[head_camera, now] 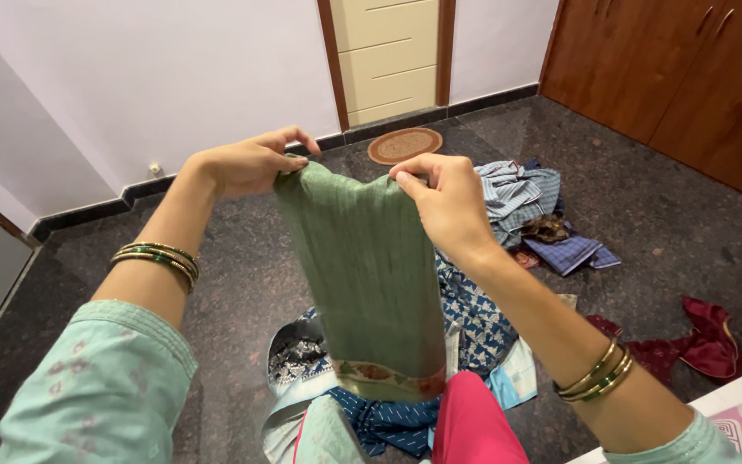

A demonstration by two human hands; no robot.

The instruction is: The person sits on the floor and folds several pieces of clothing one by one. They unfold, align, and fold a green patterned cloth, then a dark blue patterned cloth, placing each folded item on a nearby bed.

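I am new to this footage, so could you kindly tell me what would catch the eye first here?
First comes the green cloth, hanging in the middle, pinched at its top corners by the left hand and right hand. Below and behind it a pile of clothes lies on the dark floor, with a maroon cloth apart at the right. A small round mat sits before the door.

A single head-worn camera looks down and forward from close above the hands. It faces across the dark floor (pixel 663 215) toward the far wall (pixel 130 77) and door (pixel 388 51).
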